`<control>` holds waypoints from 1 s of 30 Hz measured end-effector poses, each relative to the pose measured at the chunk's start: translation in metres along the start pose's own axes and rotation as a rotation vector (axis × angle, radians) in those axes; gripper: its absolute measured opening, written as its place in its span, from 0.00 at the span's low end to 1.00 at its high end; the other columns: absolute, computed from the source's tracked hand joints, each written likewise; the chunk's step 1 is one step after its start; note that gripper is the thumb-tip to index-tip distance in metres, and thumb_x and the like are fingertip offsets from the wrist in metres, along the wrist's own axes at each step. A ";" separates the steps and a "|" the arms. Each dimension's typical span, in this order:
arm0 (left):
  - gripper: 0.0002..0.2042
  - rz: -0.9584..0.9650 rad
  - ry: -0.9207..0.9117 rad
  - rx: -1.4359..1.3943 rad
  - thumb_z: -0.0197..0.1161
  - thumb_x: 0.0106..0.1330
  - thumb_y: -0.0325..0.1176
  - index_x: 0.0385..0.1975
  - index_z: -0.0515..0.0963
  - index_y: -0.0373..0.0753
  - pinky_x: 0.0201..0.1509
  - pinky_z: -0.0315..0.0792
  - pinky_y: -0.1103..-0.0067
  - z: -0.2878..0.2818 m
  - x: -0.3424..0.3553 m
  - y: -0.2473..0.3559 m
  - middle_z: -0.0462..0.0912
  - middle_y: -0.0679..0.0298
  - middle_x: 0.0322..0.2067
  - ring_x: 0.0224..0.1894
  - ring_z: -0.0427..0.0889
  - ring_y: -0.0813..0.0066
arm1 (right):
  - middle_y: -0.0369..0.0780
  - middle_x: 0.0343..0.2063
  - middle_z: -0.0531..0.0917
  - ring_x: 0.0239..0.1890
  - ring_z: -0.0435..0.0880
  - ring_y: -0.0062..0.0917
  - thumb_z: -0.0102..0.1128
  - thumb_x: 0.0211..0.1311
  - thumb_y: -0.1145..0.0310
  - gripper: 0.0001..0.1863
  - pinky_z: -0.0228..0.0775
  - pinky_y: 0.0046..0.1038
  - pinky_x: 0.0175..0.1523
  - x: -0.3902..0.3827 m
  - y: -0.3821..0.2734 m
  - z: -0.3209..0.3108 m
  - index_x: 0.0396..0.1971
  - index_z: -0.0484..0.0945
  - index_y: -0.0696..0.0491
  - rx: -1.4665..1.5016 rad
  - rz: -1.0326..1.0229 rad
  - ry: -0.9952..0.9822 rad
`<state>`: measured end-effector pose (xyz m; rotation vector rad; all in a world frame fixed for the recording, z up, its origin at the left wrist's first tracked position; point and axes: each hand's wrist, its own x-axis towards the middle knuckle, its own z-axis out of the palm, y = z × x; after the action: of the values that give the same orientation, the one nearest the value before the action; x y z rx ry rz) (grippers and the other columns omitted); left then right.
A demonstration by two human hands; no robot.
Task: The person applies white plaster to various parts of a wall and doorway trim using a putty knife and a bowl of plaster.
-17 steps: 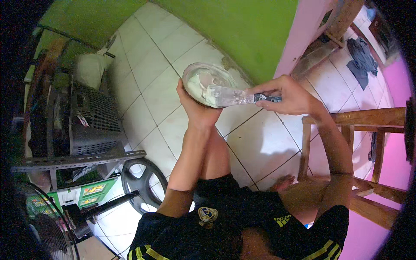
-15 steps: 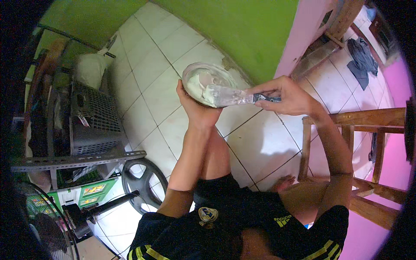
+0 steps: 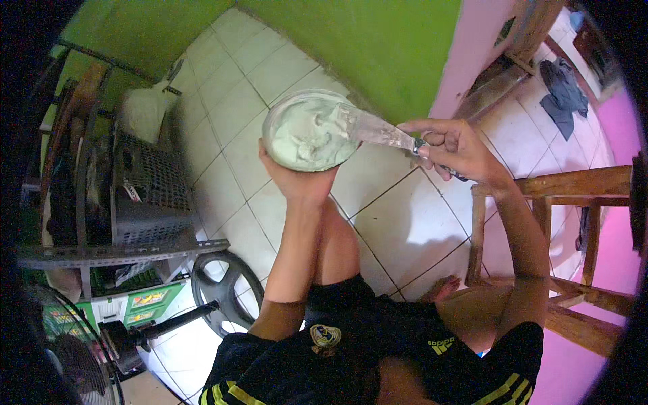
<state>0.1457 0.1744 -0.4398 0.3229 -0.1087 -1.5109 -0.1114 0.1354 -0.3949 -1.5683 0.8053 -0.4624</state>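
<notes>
Bowl (image 3: 267, 127) has shifted left; black shirt (image 3: 270, 368) bears yellow lettering (image 3: 439, 345).

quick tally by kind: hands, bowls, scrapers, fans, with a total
Hands: 2 (left hand, right hand)
Bowl: 1
Scraper: 1
Fan: 1
Total: 5

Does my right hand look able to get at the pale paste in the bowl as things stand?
Likely yes: the right hand holds a scraper partly over the right side of the bowl, the left hand supports it, and nothing else seems to cover the pale paste.
</notes>
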 end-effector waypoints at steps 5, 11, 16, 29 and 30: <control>0.33 -0.053 -0.072 -0.034 0.47 0.57 0.58 0.62 0.61 0.47 0.64 0.45 0.42 0.001 -0.009 -0.003 0.58 0.59 0.64 0.65 0.54 0.50 | 0.36 0.20 0.79 0.14 0.74 0.15 0.60 0.56 0.62 0.25 0.67 0.15 0.19 -0.023 0.004 -0.032 0.53 0.71 0.56 0.272 -0.016 0.139; 0.33 -0.103 -0.026 0.057 0.50 0.58 0.55 0.63 0.60 0.47 0.62 0.38 0.36 -0.003 -0.003 0.000 0.54 0.58 0.66 0.67 0.49 0.48 | 0.39 0.20 0.78 0.12 0.73 0.17 0.63 0.50 0.59 0.27 0.66 0.16 0.15 -0.057 0.026 -0.085 0.49 0.70 0.58 0.475 -0.314 0.302; 0.33 -0.202 0.072 -0.060 0.50 0.60 0.54 0.64 0.57 0.47 0.63 0.32 0.37 -0.007 0.006 -0.006 0.49 0.59 0.67 0.69 0.43 0.48 | 0.38 0.21 0.77 0.15 0.73 0.17 0.61 0.53 0.61 0.25 0.65 0.16 0.18 -0.086 0.100 -0.066 0.49 0.70 0.59 0.536 -0.342 0.821; 0.32 -0.058 0.243 0.159 0.50 0.62 0.48 0.65 0.53 0.44 0.65 0.30 0.42 0.013 0.001 -0.003 0.46 0.55 0.68 0.69 0.39 0.48 | 0.31 0.27 0.78 0.26 0.73 0.12 0.55 0.62 0.71 0.16 0.66 0.16 0.28 0.037 0.238 0.025 0.50 0.76 0.54 0.681 -0.149 1.530; 0.32 -0.065 0.230 0.179 0.51 0.62 0.48 0.65 0.53 0.44 0.66 0.30 0.42 0.010 0.002 -0.002 0.46 0.55 0.68 0.69 0.39 0.48 | 0.31 0.27 0.78 0.26 0.72 0.12 0.55 0.62 0.71 0.16 0.66 0.16 0.28 0.043 0.239 0.027 0.50 0.76 0.53 0.698 -0.154 1.539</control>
<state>0.1412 0.1709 -0.4307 0.6460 -0.0514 -1.5204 -0.1183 0.1224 -0.6385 -0.3806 1.3885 -1.9166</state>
